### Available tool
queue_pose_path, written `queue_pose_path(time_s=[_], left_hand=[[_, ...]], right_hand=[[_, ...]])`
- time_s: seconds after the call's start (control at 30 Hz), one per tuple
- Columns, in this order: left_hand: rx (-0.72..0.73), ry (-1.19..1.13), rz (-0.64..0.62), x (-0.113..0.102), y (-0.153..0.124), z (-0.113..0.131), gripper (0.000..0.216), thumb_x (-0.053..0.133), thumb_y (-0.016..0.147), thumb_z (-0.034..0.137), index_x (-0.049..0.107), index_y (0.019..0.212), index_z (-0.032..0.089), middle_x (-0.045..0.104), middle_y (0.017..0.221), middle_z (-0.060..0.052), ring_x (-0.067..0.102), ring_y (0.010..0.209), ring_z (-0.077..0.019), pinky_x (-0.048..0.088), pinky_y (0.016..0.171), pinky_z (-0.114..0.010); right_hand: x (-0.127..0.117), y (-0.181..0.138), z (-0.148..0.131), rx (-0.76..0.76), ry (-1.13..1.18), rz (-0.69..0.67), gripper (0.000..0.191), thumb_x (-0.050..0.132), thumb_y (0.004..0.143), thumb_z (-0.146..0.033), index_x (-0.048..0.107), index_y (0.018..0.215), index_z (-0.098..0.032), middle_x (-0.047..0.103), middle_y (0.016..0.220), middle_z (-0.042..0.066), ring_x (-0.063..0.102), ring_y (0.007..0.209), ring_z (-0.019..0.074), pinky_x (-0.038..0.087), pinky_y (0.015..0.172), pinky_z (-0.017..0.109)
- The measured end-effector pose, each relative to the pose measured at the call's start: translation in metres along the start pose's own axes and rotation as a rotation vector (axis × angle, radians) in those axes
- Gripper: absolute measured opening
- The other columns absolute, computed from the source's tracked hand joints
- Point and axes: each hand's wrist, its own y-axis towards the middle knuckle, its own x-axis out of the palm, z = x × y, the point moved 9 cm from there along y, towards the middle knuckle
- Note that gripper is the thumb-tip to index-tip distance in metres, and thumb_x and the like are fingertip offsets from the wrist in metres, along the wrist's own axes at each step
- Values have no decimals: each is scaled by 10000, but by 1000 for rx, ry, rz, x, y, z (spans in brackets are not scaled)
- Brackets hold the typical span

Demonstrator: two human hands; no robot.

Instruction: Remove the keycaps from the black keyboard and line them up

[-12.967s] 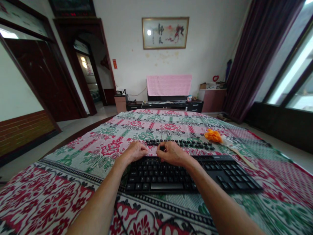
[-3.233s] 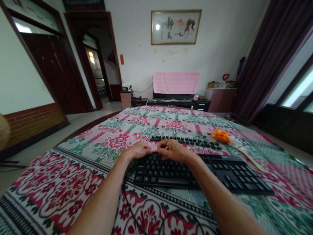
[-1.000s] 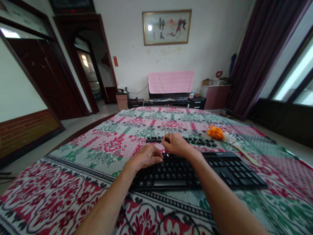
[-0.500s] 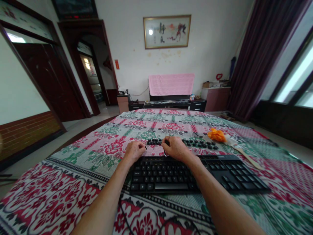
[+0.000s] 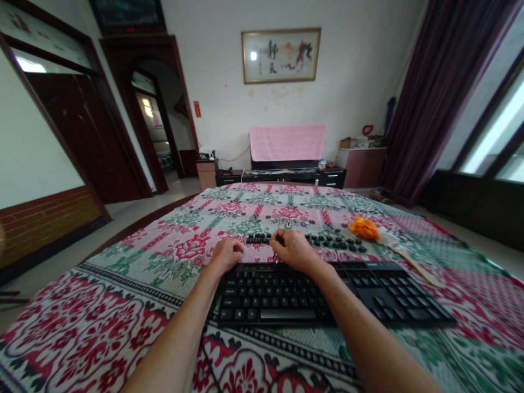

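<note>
In the centre of the frame, the left hand [image 5: 226,254] curls at the upper-left corner of the black keyboard [image 5: 311,299]; I cannot tell whether it grips anything. The right hand [image 5: 295,250] pinches a thin wire tool [image 5: 278,229] beside the loose keycaps [image 5: 333,242] on the cloth-covered surface [image 5: 123,305].

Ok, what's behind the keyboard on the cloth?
A row of loose black keycaps, with an orange bundle and a pale stick to its right. The right hand hides part of the row; it and the left hand cover the far edge of the keyboard.
</note>
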Motion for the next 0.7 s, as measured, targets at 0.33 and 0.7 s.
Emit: queue_pose_path(time_s=[0.33,0.7], left_hand=[[97,151,-39,-2,-3,17,253,508,633,174,705,789,198,672,713,-26,578,696,-153,388,646,-230],[55,-64,67,1,35,-9,314,525,639,258,682,890,155,652,671,-11,543,604,-130,355,549,-205]], right_hand=[[0,0,0,-9,-17,10,192,432,750,-208,593,680,-131,542,523,1,433,464,77,284,486,200],[0,0,0,-11,-40,10,186,427,750,-200,585,679,-132,528,500,2,418,454,78,263,470,205]])
